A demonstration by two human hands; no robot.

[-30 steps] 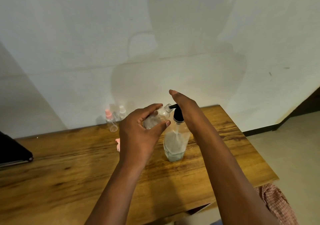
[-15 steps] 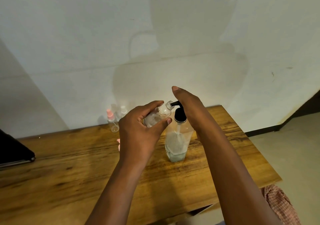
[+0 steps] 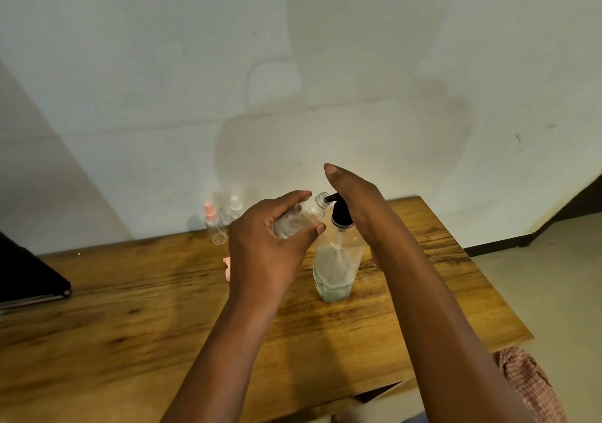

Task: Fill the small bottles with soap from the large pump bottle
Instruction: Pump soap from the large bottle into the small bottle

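Observation:
My left hand point(image 3: 264, 250) grips a small clear bottle point(image 3: 301, 217), tilted so its open neck meets the black spout of the large pump bottle point(image 3: 335, 266). That large bottle stands upright on the wooden table point(image 3: 130, 308) and holds a little pale soap at the bottom. My right hand point(image 3: 353, 194) lies flat on the black pump head with its fingers straight. Two more small bottles stand by the wall: one with a pink cap point(image 3: 213, 224), one with a clear cap point(image 3: 235, 208).
A pink cap point(image 3: 227, 268) lies on the table, partly hidden behind my left hand. A dark flat object point(image 3: 29, 276) sits at the left edge. The table's right edge drops to a pale floor point(image 3: 553, 276); checked cloth point(image 3: 527, 380) shows at lower right.
The pump head has risen a little under my right hand over the last second. My left hand keeps the small bottle at the spout.

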